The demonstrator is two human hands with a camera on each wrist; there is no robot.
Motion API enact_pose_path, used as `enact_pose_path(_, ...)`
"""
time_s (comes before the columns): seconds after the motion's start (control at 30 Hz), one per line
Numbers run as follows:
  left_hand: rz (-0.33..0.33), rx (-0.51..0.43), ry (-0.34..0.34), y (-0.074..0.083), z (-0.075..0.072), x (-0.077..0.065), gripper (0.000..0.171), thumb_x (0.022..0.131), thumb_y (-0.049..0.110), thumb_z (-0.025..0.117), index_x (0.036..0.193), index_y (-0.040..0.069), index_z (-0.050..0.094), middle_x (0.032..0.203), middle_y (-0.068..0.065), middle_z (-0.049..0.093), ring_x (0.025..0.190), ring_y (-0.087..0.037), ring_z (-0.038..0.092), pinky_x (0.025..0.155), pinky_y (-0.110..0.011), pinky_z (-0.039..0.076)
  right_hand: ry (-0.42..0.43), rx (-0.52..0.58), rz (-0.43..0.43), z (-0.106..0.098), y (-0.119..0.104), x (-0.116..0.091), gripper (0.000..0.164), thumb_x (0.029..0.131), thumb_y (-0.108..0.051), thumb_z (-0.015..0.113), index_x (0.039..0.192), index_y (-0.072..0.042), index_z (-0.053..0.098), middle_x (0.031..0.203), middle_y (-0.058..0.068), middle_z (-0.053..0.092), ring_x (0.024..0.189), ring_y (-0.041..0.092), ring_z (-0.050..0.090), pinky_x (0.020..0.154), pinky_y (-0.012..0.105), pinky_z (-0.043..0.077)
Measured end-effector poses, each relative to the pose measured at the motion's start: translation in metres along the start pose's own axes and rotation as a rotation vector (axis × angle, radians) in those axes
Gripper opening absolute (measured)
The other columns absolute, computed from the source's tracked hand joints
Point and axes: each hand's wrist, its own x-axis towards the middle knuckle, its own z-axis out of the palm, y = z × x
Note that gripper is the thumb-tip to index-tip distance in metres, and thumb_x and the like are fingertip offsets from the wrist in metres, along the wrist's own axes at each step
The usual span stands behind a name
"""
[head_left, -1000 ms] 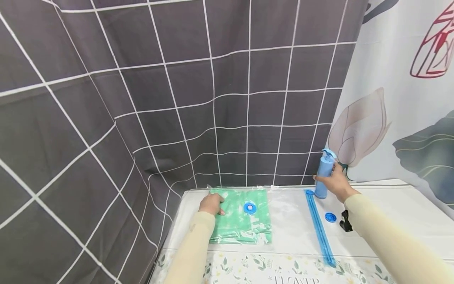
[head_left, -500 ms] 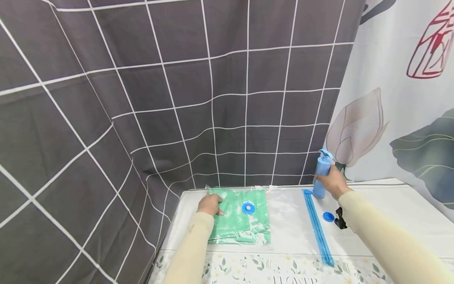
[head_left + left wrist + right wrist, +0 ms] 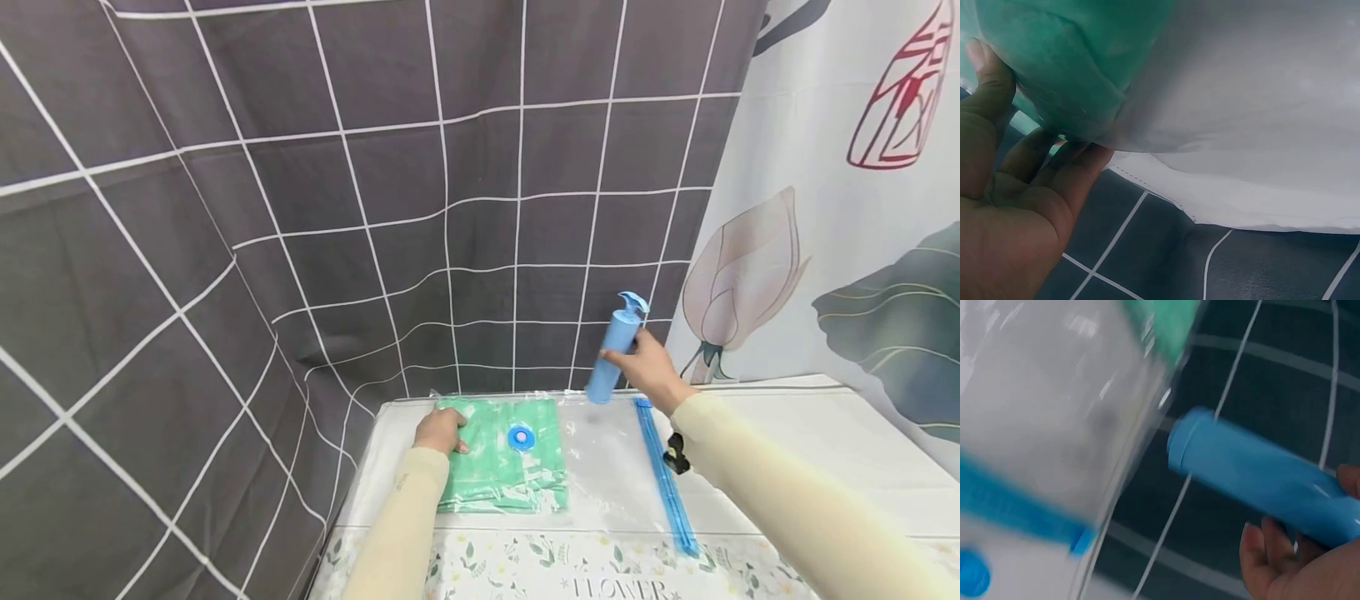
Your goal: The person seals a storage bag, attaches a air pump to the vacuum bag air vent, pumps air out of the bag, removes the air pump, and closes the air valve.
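Note:
A clear vacuum storage bag (image 3: 611, 479) lies flat on the table, with folded green fabric (image 3: 487, 473) inside its left part. Over the fabric sits a round blue valve (image 3: 521, 437). At the bag's left edge my left hand (image 3: 440, 431) holds on, thumb against the plastic and fingers at its border in the left wrist view. My right hand (image 3: 651, 367) grips a light blue hand pump (image 3: 615, 350), its fingers curled round the barrel. The pump is tilted over the back of the bag's clear part, its handle end up.
A blue zip strip (image 3: 667, 492) runs along the bag's right end. In the right wrist view a round blue cap (image 3: 972, 573) lies beyond the strip. Behind the table hangs a dark gridded curtain (image 3: 480, 233); a floral cloth (image 3: 495, 558) covers the table's front.
My right hand has brought the pump left from beside the zip strip's far end to over the bag, tilting it. The left hand stays at the bag's left edge.

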Motion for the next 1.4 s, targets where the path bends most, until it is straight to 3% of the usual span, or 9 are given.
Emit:
enact_pose_path(0.07, 0.000, -0.008, -0.006, 0.001, 0.000, 0.000, 0.064, 0.078, 0.019, 0.092, 0.138, 0.004, 0.080, 0.146, -0.020, 0.078, 0.145, -0.049, 0.067, 0.129, -0.064, 0.051, -0.031, 0.029, -0.021, 0.016, -0.011, -0.005, 0.077, 0.111, -0.024, 0.071, 0.168, 0.012, 0.034, 0.164, 0.042, 0.051, 0.152, 0.058, 0.056, 0.128, 0.069, 0.051)
enact_pose_path(0.2, 0.053, 0.042, 0.001, -0.012, 0.021, 0.017, 0.065, 0.075, 0.025, 0.094, 0.137, 0.009, 0.081, 0.143, -0.015, 0.080, 0.141, -0.046, 0.070, 0.124, -0.062, 0.056, -0.093, 0.050, -0.047, 0.046, -0.024, -0.016, 0.072, 0.108, -0.024, 0.074, 0.164, 0.010, 0.043, 0.161, 0.040, 0.057, 0.148, 0.056, 0.060, 0.122, 0.066, 0.058)
enact_pose_path(0.3, 0.087, 0.077, 0.013, -0.026, 0.043, 0.035, 0.067, 0.074, 0.029, 0.095, 0.137, 0.013, 0.082, 0.142, -0.012, 0.081, 0.140, -0.044, 0.071, 0.123, -0.060, 0.057, -0.123, 0.007, -0.071, 0.064, -0.026, -0.022, 0.072, 0.108, -0.026, 0.076, 0.163, 0.009, 0.044, 0.159, 0.038, 0.060, 0.147, 0.054, 0.063, 0.120, 0.065, 0.059)
enact_pose_path(0.47, 0.089, 0.092, 0.024, -0.036, 0.060, 0.050, 0.068, 0.072, 0.032, 0.095, 0.137, 0.016, 0.083, 0.143, -0.011, 0.081, 0.140, -0.045, 0.071, 0.121, -0.061, 0.058, -0.142, -0.083, -0.097, 0.087, -0.020, -0.027, 0.063, 0.108, -0.029, 0.079, 0.153, 0.007, 0.052, 0.140, 0.032, 0.072, 0.127, 0.044, 0.075, 0.106, 0.057, 0.066)
enact_pose_path(0.57, 0.067, 0.082, 0.020, -0.027, 0.052, 0.043, 0.068, 0.072, 0.030, 0.095, 0.137, 0.015, 0.082, 0.143, -0.013, 0.080, 0.139, -0.047, 0.071, 0.121, -0.063, 0.057, -0.142, -0.102, -0.109, 0.094, -0.015, -0.027, 0.061, 0.108, -0.029, 0.079, 0.150, 0.007, 0.054, 0.135, 0.030, 0.075, 0.123, 0.041, 0.077, 0.102, 0.054, 0.068)
enact_pose_path(0.7, 0.031, 0.018, 0.003, -0.001, 0.021, 0.016, 0.065, 0.074, 0.021, 0.095, 0.136, 0.008, 0.082, 0.144, -0.019, 0.079, 0.142, -0.051, 0.068, 0.125, -0.066, 0.054, -0.133, -0.106, -0.132, 0.098, -0.012, -0.024, 0.063, 0.108, -0.028, 0.079, 0.152, 0.007, 0.051, 0.140, 0.033, 0.073, 0.131, 0.046, 0.076, 0.108, 0.058, 0.067)
enact_pose_path(0.8, 0.017, 0.008, 0.004, 0.009, 0.006, 0.005, 0.064, 0.074, 0.018, 0.094, 0.135, 0.005, 0.081, 0.144, -0.020, 0.079, 0.142, -0.051, 0.068, 0.127, -0.065, 0.053, -0.129, -0.118, -0.151, 0.103, -0.013, -0.022, 0.060, 0.108, -0.027, 0.079, 0.150, 0.006, 0.052, 0.140, 0.033, 0.074, 0.130, 0.046, 0.076, 0.108, 0.059, 0.067)
enact_pose_path(1.03, 0.000, 0.027, 0.010, 0.008, 0.000, 0.002, 0.065, 0.075, 0.019, 0.092, 0.138, 0.007, 0.081, 0.144, -0.017, 0.079, 0.144, -0.048, 0.069, 0.128, -0.063, 0.053, -0.124, -0.119, -0.196, 0.115, -0.018, -0.021, 0.051, 0.108, -0.024, 0.080, 0.144, 0.003, 0.055, 0.131, 0.029, 0.078, 0.120, 0.041, 0.080, 0.102, 0.055, 0.069)
enact_pose_path(1.4, -0.016, -0.012, 0.012, 0.001, -0.001, 0.003, 0.063, 0.075, 0.019, 0.093, 0.136, 0.006, 0.081, 0.146, -0.020, 0.078, 0.144, -0.049, 0.067, 0.129, -0.063, 0.052, -0.128, -0.160, -0.199, 0.120, -0.023, -0.019, 0.054, 0.108, -0.024, 0.080, 0.144, 0.005, 0.053, 0.135, 0.034, 0.076, 0.126, 0.048, 0.078, 0.106, 0.059, 0.068)
